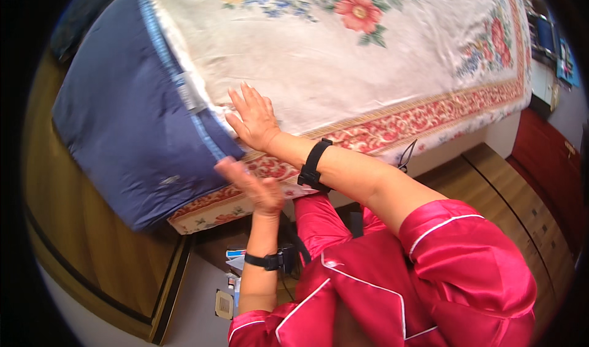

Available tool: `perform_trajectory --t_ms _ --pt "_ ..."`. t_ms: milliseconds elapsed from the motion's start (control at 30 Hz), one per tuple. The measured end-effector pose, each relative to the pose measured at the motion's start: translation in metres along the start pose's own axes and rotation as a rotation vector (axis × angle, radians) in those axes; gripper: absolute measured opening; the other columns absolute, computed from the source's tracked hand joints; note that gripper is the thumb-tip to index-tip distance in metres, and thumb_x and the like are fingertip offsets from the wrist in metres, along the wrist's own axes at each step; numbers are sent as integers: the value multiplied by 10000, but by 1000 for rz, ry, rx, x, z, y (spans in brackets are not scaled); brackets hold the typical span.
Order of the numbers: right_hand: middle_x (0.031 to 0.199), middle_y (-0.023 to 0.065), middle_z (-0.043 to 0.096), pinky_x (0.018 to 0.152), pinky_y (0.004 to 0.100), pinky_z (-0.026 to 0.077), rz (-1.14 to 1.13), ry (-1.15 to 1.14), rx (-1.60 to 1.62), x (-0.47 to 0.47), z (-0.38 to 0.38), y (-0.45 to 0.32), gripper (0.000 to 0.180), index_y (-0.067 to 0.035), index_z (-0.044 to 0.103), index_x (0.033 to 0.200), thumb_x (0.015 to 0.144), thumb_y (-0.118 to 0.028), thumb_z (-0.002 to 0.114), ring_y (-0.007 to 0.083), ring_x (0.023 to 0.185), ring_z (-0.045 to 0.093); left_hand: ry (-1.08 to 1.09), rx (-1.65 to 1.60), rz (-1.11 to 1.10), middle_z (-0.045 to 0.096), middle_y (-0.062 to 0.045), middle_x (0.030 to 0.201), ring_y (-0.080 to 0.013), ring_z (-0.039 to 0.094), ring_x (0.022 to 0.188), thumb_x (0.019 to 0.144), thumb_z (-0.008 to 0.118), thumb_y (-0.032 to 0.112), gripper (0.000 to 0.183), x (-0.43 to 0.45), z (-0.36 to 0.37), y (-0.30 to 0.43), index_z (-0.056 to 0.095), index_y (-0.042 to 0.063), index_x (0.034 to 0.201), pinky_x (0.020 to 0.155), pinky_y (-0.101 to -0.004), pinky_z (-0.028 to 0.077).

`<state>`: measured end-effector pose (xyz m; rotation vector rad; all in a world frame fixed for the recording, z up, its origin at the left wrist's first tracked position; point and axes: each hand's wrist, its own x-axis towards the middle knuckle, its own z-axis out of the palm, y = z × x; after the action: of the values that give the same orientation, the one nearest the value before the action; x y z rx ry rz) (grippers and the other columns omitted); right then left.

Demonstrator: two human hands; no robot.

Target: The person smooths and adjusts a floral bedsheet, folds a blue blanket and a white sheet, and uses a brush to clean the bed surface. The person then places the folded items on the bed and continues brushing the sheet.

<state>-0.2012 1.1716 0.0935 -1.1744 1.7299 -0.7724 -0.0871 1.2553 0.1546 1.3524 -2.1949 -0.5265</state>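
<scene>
My right hand [255, 119] rests palm down on the floral bedsheet [294, 62], fingers spread and holding nothing. Just left of it lies a dark blue piece of bedding [124, 117], a pillow or folded quilt, with light blue trim and a white tag [188, 92]. White fabric [177, 43] shows along its trimmed edge. My left hand [255, 186], blurred, is at the near corner of the blue bedding with fingers stretched out and thumb apart. Whether its fingertips touch the fabric is unclear. Each forearm wears a black strap.
A wooden headboard [92, 236] stands beyond the blue bedding. Another dark cushion-like item [87, 16] is at the upper left. Small items and a wall switch plate [224, 304] appear below. Wooden drawers or panels [501, 200] and a red surface [547, 163] are at the right.
</scene>
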Motion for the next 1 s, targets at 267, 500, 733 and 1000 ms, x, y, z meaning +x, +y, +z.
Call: perform_trajectory --t_ms 267,500,733,1000 --pt "1524 133 195 1116 513 87 70 212 -779 -152 -194 261 738 -222 383 1410 778 -530 606 301 1425 101 -348 685 -556 35 -249 1530 -484 69 1383 817 465 676 936 -52 152 -34 93 155 1500 1029 -694 95" --pt "1472 213 256 1016 537 313 1689 815 -564 -332 -378 363 742 -22 331 1392 896 -573 387 404 1284 354 -24 50 -2129 171 -300 1484 -497 287 1304 786 379 783 1018 -135 107 8 118 94 1488 986 -634 286" --pt "1539 128 164 1099 579 92 55 154 -582 -195 -310 311 602 -279 412 1392 853 -521 526 311 1419 145 -131 199 -296 76 -266 1514 -422 65 1404 897 484 527 802 18 284 172 179 58 1471 1102 -559 120" --pt "1518 224 156 1099 539 154 663 1014 -843 -290 -455 466 849 -173 227 1477 830 -681 435 419 1390 142 -202 459 -1 13 -263 1525 -447 -31 1404 784 455 727 942 -39 362 218 155 183 1492 1093 -606 0"
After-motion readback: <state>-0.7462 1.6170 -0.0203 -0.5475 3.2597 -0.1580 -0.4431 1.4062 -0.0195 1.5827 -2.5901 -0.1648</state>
